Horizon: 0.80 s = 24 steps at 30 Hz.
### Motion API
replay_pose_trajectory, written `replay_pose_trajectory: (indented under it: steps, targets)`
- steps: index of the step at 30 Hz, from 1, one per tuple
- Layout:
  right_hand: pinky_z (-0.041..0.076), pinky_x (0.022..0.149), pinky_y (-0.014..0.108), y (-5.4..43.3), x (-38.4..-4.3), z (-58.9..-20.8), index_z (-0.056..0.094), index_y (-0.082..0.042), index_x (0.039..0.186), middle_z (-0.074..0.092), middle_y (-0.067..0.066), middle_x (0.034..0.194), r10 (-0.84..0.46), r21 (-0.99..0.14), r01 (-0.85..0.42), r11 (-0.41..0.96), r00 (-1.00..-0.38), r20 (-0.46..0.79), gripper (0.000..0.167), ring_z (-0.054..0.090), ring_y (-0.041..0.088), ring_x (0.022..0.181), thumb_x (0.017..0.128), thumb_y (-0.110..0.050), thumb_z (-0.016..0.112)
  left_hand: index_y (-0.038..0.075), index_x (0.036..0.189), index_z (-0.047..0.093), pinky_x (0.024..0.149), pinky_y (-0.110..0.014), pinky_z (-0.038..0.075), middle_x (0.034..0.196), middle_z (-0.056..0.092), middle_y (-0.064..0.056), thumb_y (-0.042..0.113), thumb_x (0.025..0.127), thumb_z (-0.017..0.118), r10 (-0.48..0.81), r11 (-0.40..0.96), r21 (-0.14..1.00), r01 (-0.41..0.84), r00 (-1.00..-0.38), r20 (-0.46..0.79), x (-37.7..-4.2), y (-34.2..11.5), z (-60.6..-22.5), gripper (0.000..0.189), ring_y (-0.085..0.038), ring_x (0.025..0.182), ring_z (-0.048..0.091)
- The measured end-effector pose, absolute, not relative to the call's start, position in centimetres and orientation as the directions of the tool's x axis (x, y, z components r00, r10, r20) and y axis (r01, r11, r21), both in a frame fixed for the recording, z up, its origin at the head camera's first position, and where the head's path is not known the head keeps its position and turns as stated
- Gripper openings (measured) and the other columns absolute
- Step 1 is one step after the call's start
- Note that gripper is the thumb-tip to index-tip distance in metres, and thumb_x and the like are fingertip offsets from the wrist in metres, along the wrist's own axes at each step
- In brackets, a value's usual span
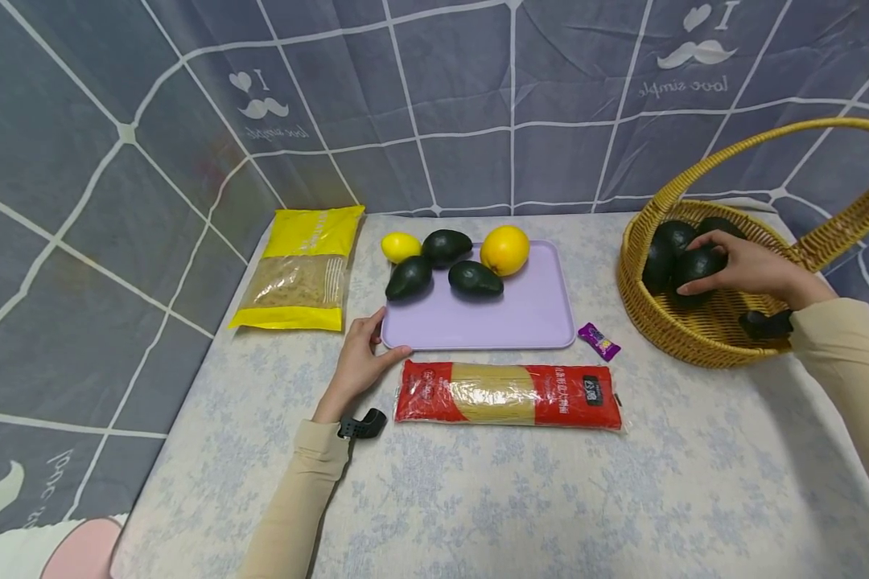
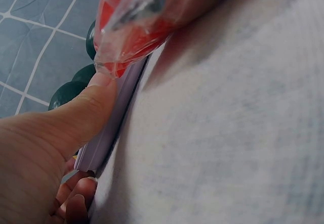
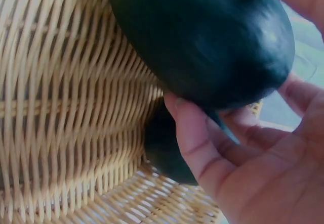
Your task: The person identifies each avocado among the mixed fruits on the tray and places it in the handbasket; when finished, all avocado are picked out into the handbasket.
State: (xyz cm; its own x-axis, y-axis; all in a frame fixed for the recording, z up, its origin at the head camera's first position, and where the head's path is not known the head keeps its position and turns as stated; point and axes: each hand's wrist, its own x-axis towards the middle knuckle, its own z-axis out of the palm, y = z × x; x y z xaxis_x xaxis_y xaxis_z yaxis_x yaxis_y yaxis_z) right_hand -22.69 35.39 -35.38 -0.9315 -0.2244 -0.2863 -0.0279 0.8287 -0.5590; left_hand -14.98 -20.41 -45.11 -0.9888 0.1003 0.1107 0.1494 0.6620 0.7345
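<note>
A lilac tray [image 1: 521, 314] lies on the table with two dark green avocados [image 1: 475, 279] and an orange [image 1: 505, 250] on it. Another avocado [image 1: 409, 278] overlaps its left rim, near a lemon [image 1: 401, 247]. My left hand [image 1: 358, 354] holds the tray's near left corner, thumb along the front edge and fingers at the left side. Inside the wicker basket [image 1: 644, 322] at the right, my right hand [image 1: 756, 269] grips an avocado [image 3: 202, 42] between thumb and fingers. Several more avocados [image 1: 675, 235] sit around it; in the right wrist view one [image 3: 169, 143] shows below the fingers.
A red spaghetti packet [image 1: 507, 394] lies in front of the tray, close to my left thumb. To the left is a yellow bag [image 1: 300, 269]. A small purple sweet [image 1: 599, 342] lies between tray and basket. The basket's tall handle [image 1: 739, 149] arches above my right hand.
</note>
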Motion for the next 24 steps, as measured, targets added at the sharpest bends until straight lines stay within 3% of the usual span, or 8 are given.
replay_pose_trajectory:
  steps: [15, 24]
  targets:
    - [0.030, 0.087, 0.066, 36.10, -22.87, -35.68, 0.033, -0.001, 0.141, 0.023, 0.038, 0.136, -0.284, -0.561, -0.062, 0.826, -0.904, -0.319, 0.078, 0.025, 0.054, 0.122, 0.082, -0.030, 0.076, -0.001, 0.145, 0.034, 0.073, -0.034, 0.034, 0.104, 0.043, -0.015, 0.029, 0.079, 0.079, 0.099, 0.660, 0.737, 0.143, -0.990, 0.104, -14.97, -20.48, -45.15, 0.085, -0.024, 0.086, 0.040]
    - [0.031, 0.088, 0.064, 36.20, -22.75, -35.60, 0.034, -0.001, 0.143, 0.030, 0.036, 0.135, -0.273, -0.512, -0.086, 0.854, -0.913, -0.303, 0.081, 0.031, 0.052, 0.119, 0.081, -0.034, 0.076, -0.001, 0.145, 0.034, 0.072, -0.034, 0.033, 0.102, 0.043, -0.015, 0.029, 0.079, 0.079, 0.093, 0.663, 0.735, 0.143, -0.990, 0.109, -15.04, -20.50, -45.14, 0.086, -0.024, 0.085, 0.040]
